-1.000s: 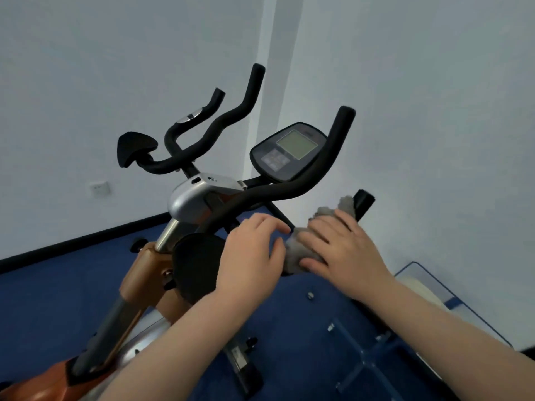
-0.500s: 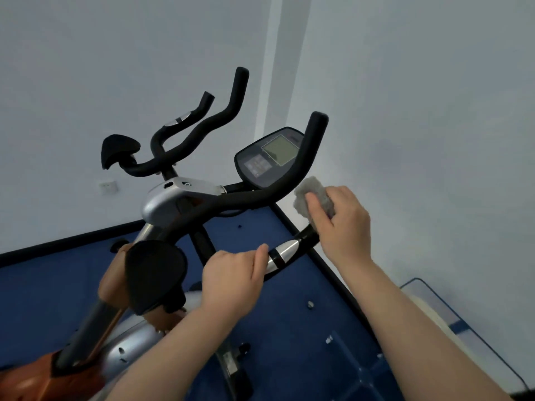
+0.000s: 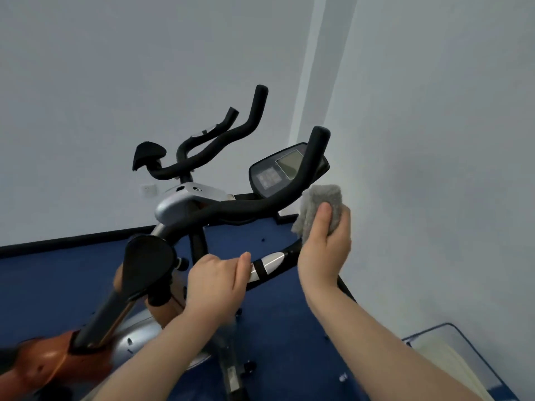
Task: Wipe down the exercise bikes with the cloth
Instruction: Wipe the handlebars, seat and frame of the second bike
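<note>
here, left hand gripping bike handlebar, right hand clutching grey cloth, console text unreadable

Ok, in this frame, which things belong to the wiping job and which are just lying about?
Part of the job:
- grey cloth, gripped by the right hand
- exercise bike handlebar
- left hand, holding the lower bar
- console

Just there:
- wall socket
- clear bin, lower right

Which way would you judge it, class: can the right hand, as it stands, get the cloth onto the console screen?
Probably yes: the right hand holds the cloth just below the console; only the black handlebar crosses in front.
</note>
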Tool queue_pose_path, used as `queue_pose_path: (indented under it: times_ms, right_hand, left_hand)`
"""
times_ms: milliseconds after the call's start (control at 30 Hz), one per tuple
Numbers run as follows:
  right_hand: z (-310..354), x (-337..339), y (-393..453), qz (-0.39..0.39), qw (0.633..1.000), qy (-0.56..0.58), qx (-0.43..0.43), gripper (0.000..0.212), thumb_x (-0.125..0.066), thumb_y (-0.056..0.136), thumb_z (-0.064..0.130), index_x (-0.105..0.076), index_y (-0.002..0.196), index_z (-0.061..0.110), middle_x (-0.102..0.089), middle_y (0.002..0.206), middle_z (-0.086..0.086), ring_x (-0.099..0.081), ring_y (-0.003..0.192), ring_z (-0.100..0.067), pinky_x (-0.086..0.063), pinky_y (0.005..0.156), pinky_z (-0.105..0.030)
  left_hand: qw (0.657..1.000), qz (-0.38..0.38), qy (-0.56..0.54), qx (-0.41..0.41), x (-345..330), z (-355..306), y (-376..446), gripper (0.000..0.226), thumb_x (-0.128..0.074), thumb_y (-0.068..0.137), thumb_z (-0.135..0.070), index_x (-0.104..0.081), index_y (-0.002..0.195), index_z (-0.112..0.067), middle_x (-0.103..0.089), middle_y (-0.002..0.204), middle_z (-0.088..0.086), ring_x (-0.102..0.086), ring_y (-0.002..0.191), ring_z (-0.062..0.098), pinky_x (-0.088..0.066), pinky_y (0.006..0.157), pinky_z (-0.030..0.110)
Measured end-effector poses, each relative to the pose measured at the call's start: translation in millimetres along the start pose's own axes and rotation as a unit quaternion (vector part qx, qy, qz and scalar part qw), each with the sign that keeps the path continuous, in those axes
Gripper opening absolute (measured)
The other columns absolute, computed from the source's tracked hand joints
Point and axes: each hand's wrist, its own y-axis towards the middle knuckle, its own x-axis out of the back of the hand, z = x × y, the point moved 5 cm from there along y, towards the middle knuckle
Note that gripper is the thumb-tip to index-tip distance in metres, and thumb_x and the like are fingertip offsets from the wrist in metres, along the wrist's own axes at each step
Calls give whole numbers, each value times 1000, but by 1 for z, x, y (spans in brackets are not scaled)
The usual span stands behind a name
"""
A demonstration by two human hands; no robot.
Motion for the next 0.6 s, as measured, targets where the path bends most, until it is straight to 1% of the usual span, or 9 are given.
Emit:
queue_pose_path:
  times_ms: [67, 133, 200, 267, 300, 367, 433, 467, 600]
  right_hand:
    - [1, 6, 12, 97, 992, -60, 61, 21, -45, 96, 40, -56, 87, 24, -58, 80, 4, -54, 72, -4, -39, 63, -9]
    - [11, 13, 19, 203, 949, -159, 183, 25, -47, 96, 41, -59, 90, 19, -57, 84, 5, -52, 72, -6, -39, 64, -10]
    - [20, 15, 25, 292, 873, -247, 303, 31, -48, 93, 40, -65, 92, 14, -59, 87, 6, -53, 75, -11, -47, 72, -24]
    - [31, 14, 31, 339, 779, -331, 411, 34, -47, 92, 42, -69, 92, 16, -63, 87, 6, -58, 77, -17, -45, 95, -42]
    - [36, 11, 31, 357, 730, -367, 452, 35, -45, 92, 43, -70, 91, 18, -65, 87, 6, -60, 79, -18, -39, 103, -45]
    - [37, 3, 25, 386, 634, -427, 517, 38, -42, 94, 45, -71, 89, 21, -67, 84, 6, -62, 80, -19, -40, 104, -42]
    - [36, -6, 11, 396, 554, -485, 549, 38, -40, 98, 44, -68, 88, 20, -65, 80, 4, -60, 78, -22, -47, 92, -38]
    - [33, -11, 5, 404, 528, -510, 546, 40, -37, 100, 43, -65, 89, 19, -65, 80, 3, -60, 77, -22, -46, 89, -37]
    - [31, -14, 1, 483, 491, -492, 533, 47, -18, 104, 42, -57, 111, 17, -65, 99, 3, -60, 92, -22, -40, 98, -37]
  left_hand:
    - [1000, 0, -5, 3, -1, 1, -1, 56, -39, 92, -28, -40, 37, -14, -36, 32, 1, -39, 30, 24, -12, 46, 21]
    - [1000, -11, -2, 12, 1, 0, -3, 56, -39, 92, -27, -39, 38, -13, -37, 33, 2, -39, 31, 25, -18, 46, 21]
    - [1000, -12, -2, 20, 1, 0, -4, 55, -38, 93, -27, -39, 39, -13, -38, 34, 3, -40, 33, 26, -23, 47, 23]
    - [1000, -15, 1, 21, 0, 0, -5, 55, -37, 94, -25, -40, 40, -14, -38, 35, 2, -40, 34, 26, -22, 49, 25]
    - [1000, -19, 1, 21, -1, 0, -6, 55, -36, 94, -24, -41, 41, -14, -39, 35, 1, -41, 34, 26, -23, 51, 28]
    - [999, -32, -17, 32, -3, 2, -10, 57, -33, 97, -22, -49, 43, -12, -43, 37, 0, -45, 36, 25, -26, 58, 27]
    - [996, -45, -40, 63, -5, 4, -14, 59, -29, 100, -22, -61, 52, -11, -50, 43, -1, -51, 43, 24, -32, 69, 26]
    - [994, -52, -53, 79, -6, 6, -16, 57, -29, 100, -21, -64, 57, -12, -52, 47, -2, -52, 48, 22, -33, 73, 27]
    - [993, -59, -53, 92, -8, 9, -29, 44, -29, 99, -17, -62, 69, -15, -53, 61, -4, -48, 64, 18, -33, 75, 29]
